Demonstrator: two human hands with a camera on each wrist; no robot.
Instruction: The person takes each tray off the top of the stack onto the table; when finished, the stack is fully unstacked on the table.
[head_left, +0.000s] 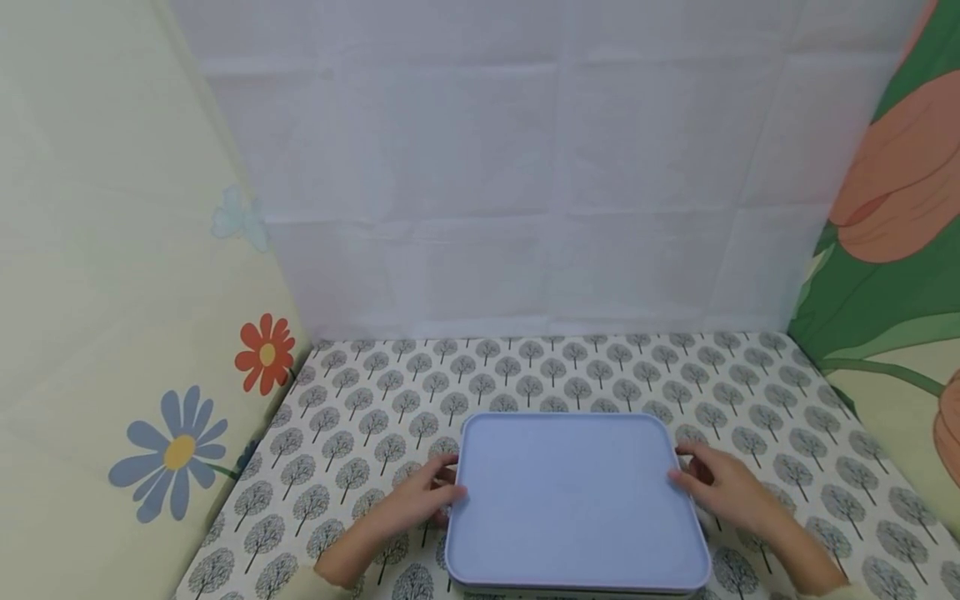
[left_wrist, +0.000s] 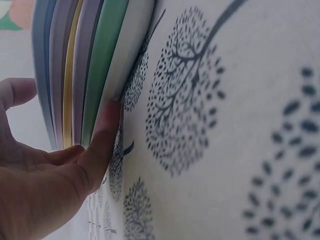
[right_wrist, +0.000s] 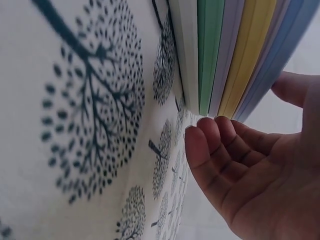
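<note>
A stack of shallow rectangular trays (head_left: 577, 500) with rounded corners lies on the cloth, its top one light blue. From the side, the left wrist view shows blue, purple, yellow, green (left_wrist: 106, 55) and white layers. At the stack's left side my left hand (head_left: 423, 500) holds it, thumb at the blue rim and fingers against the lower edges. My right hand (head_left: 723, 487) holds the opposite side. In the right wrist view its thumb (right_wrist: 292, 89) touches the blue tray and its bent fingertips meet the layers' edges. The far sides of the fingers are hidden.
The table is covered by a white cloth (head_left: 480, 383) printed with grey trees. Behind it hangs a creased white sheet (head_left: 525, 167). Flower-patterned cloths flank it, with a blue daisy (head_left: 178, 452) on the left and an orange tulip (head_left: 900, 175) on the right.
</note>
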